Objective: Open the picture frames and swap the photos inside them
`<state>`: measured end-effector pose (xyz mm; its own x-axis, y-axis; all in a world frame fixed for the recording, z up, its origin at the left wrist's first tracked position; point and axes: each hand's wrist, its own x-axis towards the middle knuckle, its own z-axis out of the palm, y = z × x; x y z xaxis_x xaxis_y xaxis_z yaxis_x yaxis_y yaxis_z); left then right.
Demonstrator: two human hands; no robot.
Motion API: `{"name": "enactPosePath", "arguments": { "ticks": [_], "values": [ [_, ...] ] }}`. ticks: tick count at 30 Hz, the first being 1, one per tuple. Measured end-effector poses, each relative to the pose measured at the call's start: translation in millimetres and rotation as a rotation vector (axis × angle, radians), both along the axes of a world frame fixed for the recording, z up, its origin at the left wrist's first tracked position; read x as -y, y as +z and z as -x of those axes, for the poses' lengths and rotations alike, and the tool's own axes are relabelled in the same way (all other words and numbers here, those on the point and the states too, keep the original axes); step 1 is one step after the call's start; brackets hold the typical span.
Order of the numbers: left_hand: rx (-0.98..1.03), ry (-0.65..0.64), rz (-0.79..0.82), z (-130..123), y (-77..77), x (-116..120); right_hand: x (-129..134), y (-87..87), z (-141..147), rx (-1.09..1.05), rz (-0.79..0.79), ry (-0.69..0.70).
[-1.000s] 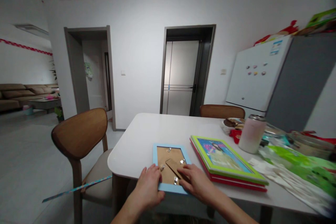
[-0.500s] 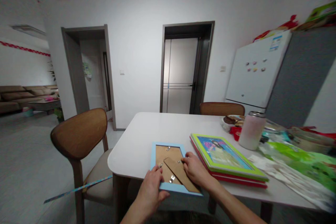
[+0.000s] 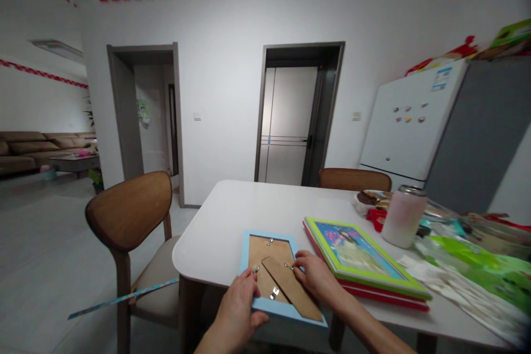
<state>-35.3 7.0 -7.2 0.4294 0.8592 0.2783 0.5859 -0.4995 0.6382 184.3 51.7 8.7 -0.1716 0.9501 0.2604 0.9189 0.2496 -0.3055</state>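
Observation:
A light-blue picture frame (image 3: 245, 249) lies face down at the table's near edge, its lower corner jutting past the edge. Its brown backing board (image 3: 261, 249) shows, with a slanting stand (image 3: 290, 287) and small metal clips on the sides. My left hand (image 3: 238, 304) grips the frame's lower left, fingertips beside the left clip (image 3: 255, 269) and thumb at the bottom border. At the right side, my right hand (image 3: 317, 276) is closed, its fingertips at the right clip (image 3: 289, 266). The bottom clip (image 3: 274, 292) is uncovered.
Right of the frame lie stacked picture frames, a green one (image 3: 360, 249) above red. Beyond are a pink-white bottle (image 3: 404, 215), a green plastic bag (image 3: 477, 265) and a white cloth (image 3: 448, 293). A wooden chair (image 3: 133, 210) at left carries a patterned blue strip (image 3: 124, 298).
The view has shifted slightly, so the scene sits a little lower and further right. My right fingertips have shifted slightly at the right clip, which shows more clearly. My left hand keeps its hold.

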Motion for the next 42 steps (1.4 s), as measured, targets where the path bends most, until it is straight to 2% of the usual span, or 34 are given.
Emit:
{"name": "enactPosePath", "arguments": {
  "ticks": [5, 9, 13, 20, 23, 29, 37, 39, 42],
  "values": [
    [-0.006, 0.036, -0.002, -2, 2.8, 3, -7, -2.0, 0, -0.033, -0.018, -0.118],
    [-0.006, 0.031, 0.010, -1, 4.2, 4, -13, 1.5, 2, -0.014, -0.011, -0.133],
    [-0.024, 0.022, 0.033, 0, 2.9, 7, -33, 3.5, 15, -0.006, -0.036, -0.128],
    [-0.048, 0.035, 0.044, -1, 5.0, 10, -71, -14.0, 51, -0.006, -0.039, -0.206],
    [-0.057, 0.043, 0.063, -2, 8.9, 12, -79, -18.6, 54, -0.012, -0.030, -0.237],
    [-0.041, 0.072, 0.057, -5, 11.5, 16, -92, -16.9, 51, -0.040, -0.003, -0.289],
    [0.020, 0.074, 0.046, -7, 1.5, 14, -83, -6.5, 49, -0.146, -0.047, -0.265],
    [0.054, 0.061, 0.033, -7, -1.0, 12, -74, -1.7, 47, -0.182, -0.050, -0.220],
    [0.103, 0.045, -0.034, -7, -3.2, 11, -52, 1.8, 50, -0.216, -0.017, -0.072]
  ]
}}
